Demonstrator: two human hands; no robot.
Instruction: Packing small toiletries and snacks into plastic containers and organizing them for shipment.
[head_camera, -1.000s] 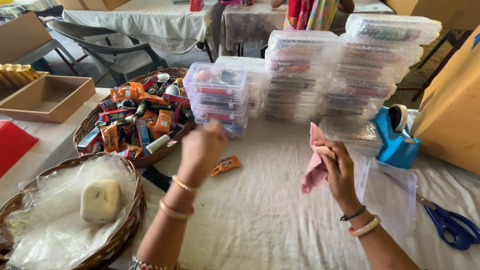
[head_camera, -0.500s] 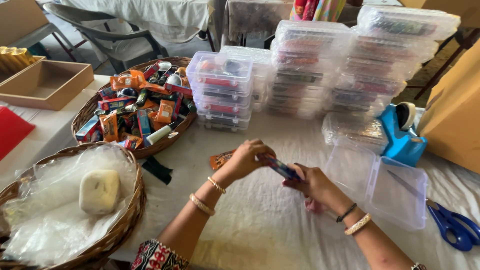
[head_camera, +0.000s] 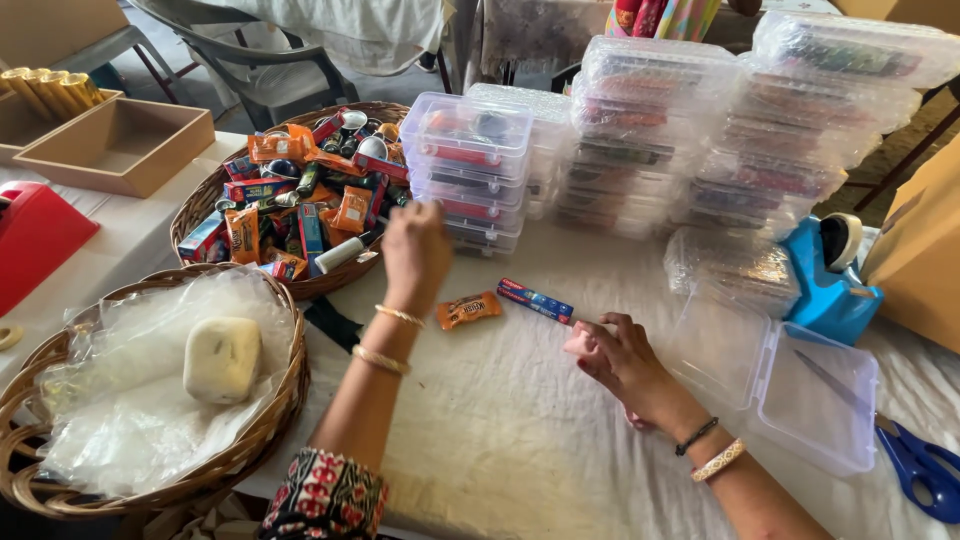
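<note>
My left hand is stretched toward the near rim of a wicker basket heaped with small wrapped sweets and toiletries; its fingers are turned away from me. My right hand rests on the white cloth and grips a small pink item. Just ahead of it on the cloth lies a small blue and red tube box, beside an orange sweet packet. An open clear plastic box sits to the right of my right hand.
Stacks of filled clear boxes line the back. A blue tape dispenser and blue scissors are at the right. A second basket holds plastic wrap and a white soap bar. A cardboard tray and a red object are at the left.
Both hands were together on the blue and red tube box; it now lies on the cloth. My left hand has moved up and left toward the filled basket.
</note>
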